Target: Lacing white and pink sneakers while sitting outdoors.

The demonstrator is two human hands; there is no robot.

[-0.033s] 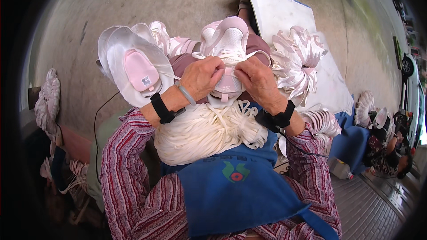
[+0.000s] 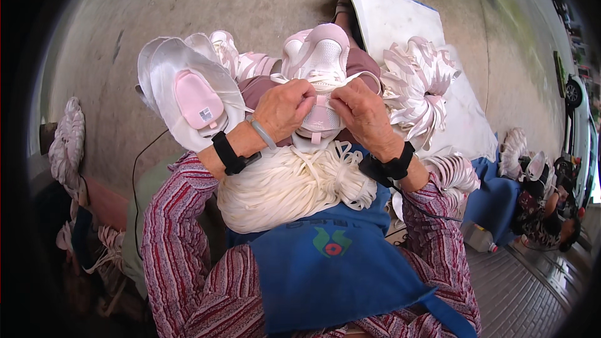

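A white and pink shoe upper [image 2: 322,56] rests across my lap, toe pointing away and pink tongue [image 2: 320,116] toward me. A white shoelace [image 2: 363,75] runs through its eyelets, with loops out to both sides. My left hand [image 2: 287,105] is closed at the left eyelet edge, fingertips pinching the lace. Opposite it, my right hand [image 2: 362,107] pinches the lace at the right edge. The fingers hide the exact grip points. Just below the hands, a thick bundle of cream shoelaces [image 2: 275,191] lies on my blue apron [image 2: 313,275].
Stacked pale uppers with a pink tongue [image 2: 197,97] stand at left. A fanned bundle of uppers [image 2: 419,87] sits at right on a white sheet [image 2: 400,15]. More uppers [image 2: 67,141] are at far left. A plastic jug [image 2: 479,238] and another person [image 2: 548,213] are at right.
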